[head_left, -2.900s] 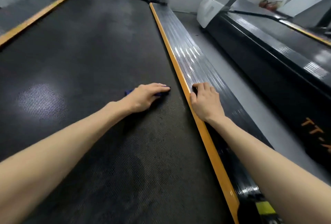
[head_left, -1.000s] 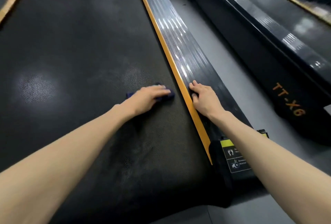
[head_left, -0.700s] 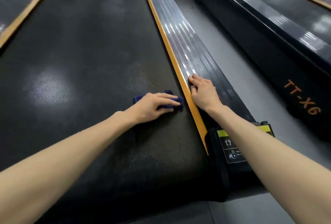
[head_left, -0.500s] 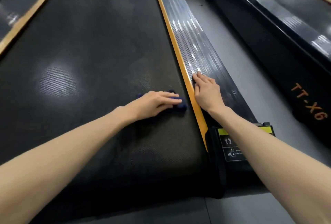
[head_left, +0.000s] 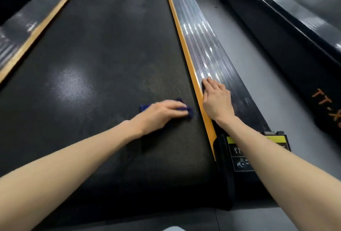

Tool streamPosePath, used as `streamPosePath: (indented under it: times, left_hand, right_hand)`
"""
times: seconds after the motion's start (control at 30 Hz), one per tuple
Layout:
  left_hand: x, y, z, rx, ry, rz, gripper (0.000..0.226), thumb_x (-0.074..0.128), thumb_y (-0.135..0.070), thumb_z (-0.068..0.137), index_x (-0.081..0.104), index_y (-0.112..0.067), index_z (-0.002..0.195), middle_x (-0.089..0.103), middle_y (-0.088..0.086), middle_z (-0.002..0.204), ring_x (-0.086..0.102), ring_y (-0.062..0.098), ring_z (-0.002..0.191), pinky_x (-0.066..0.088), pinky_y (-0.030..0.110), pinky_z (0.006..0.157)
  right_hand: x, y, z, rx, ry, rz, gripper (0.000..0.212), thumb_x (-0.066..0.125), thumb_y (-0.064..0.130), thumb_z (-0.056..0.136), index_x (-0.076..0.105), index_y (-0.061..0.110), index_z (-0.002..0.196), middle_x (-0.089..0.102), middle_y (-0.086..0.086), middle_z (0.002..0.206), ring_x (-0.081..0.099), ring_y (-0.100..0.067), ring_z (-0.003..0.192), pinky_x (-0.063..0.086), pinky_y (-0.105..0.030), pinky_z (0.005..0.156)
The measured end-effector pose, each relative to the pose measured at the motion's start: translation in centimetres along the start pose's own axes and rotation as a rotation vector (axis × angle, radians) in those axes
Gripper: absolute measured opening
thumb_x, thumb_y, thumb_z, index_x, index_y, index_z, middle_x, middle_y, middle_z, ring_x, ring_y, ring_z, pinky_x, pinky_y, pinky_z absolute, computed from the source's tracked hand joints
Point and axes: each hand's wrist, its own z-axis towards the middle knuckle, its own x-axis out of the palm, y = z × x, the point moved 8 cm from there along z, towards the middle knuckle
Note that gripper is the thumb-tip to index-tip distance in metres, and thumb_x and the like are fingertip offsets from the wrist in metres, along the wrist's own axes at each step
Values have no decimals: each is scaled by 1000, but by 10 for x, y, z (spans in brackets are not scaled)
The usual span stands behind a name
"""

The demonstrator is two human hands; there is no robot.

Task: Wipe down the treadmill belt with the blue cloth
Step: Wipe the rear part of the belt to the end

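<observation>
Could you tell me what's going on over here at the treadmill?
A person is wiping the treadmill belt. Their left hand presses a blue cloth flat on the belt, close to the orange strip along its right edge and not far from the belt's near end. Their right hand rests on the ribbed side rail just beyond that strip. A second treadmill stands to the right.

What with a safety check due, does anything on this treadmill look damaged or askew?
Nothing stands out. The belt lies flat, with a pale sheen, likely reflected light. The left hand presses the blue cloth on it; the right hand rests on the side rail.
</observation>
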Motion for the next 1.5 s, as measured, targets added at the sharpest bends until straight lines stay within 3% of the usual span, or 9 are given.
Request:
streamPosePath:
  times: [0.1, 0.2, 0.53, 0.8, 0.97, 1.13, 1.23, 1.37, 1.5]
  left_hand:
    - [-39, 110, -4, -531, -352, 60, 32, 55, -2, 89, 66, -13, 117, 56, 8, 131, 55, 28, 118, 39, 30, 101]
    - [-51, 168, -16, -848, -384, 111, 31, 51, -7, 92, 64, -15, 120, 51, 7, 137, 51, 32, 121, 42, 38, 100]
    - [12, -6, -12, -59, 44, -14, 47, 53, -7, 92, 48, -23, 136, 39, 2, 146, 35, 18, 135, 27, 34, 111]
    - [-55, 172, -42, -901, -472, 68, 31, 51, -7, 93, 63, -12, 121, 52, 7, 137, 49, 26, 125, 33, 27, 106]
    - [1, 15, -7, -209, -124, -102, 30, 51, -16, 93, 64, -14, 120, 54, 5, 134, 48, 15, 126, 34, 28, 109]
    - [20, -65, -42, 155, 223, -218, 37, 45, -13, 95, 56, -17, 130, 44, 1, 143, 35, 10, 135, 30, 26, 111]
    - [12, -22, -22, 42, 93, -39, 37, 42, -18, 95, 57, -19, 129, 50, 4, 138, 44, 17, 130, 37, 33, 108]
    - [-10, 56, 6, -513, -257, -27, 32, 52, -8, 93, 63, -17, 122, 54, 5, 134, 47, 24, 127, 40, 47, 102]
    - [16, -29, -5, -109, -76, -123, 32, 54, -5, 90, 64, -11, 120, 54, 9, 134, 47, 19, 128, 37, 36, 108]
  right_hand:
    - [1, -2, 1, 2, -3, 5, 46, 28, 23, 101, 29, 18, 146, 27, -2, 152, 19, -20, 141, 16, -40, 113]
    - [1, -2, 2, -13, -28, 6, 45, 28, 23, 100, 30, 19, 145, 28, -2, 152, 20, -19, 141, 17, -40, 113]
    - [3, -3, 1, -4, -15, 3, 46, 29, 24, 100, 29, 18, 145, 28, -2, 152, 20, -20, 140, 17, -41, 113]
    - [2, -4, 2, -11, -40, 18, 46, 29, 23, 100, 31, 18, 145, 30, -2, 151, 22, -19, 140, 17, -41, 113]
    - [2, -4, -1, -9, -15, 17, 46, 29, 23, 100, 28, 17, 146, 28, -3, 152, 20, -19, 140, 17, -40, 113]
    - [1, -3, -1, -14, -23, 6, 46, 29, 22, 100, 29, 17, 145, 28, -3, 152, 21, -19, 140, 17, -39, 112]
    - [1, -3, -1, -12, -13, 3, 46, 29, 22, 100, 29, 16, 146, 27, -3, 152, 21, -19, 140, 16, -39, 113]
    - [3, -2, -2, -15, -14, -1, 46, 28, 23, 100, 28, 17, 146, 27, -3, 152, 20, -19, 141, 16, -39, 113]
    - [1, -3, 0, -12, -33, -1, 46, 30, 22, 99, 30, 16, 145, 29, -3, 152, 22, -20, 140, 18, -40, 112]
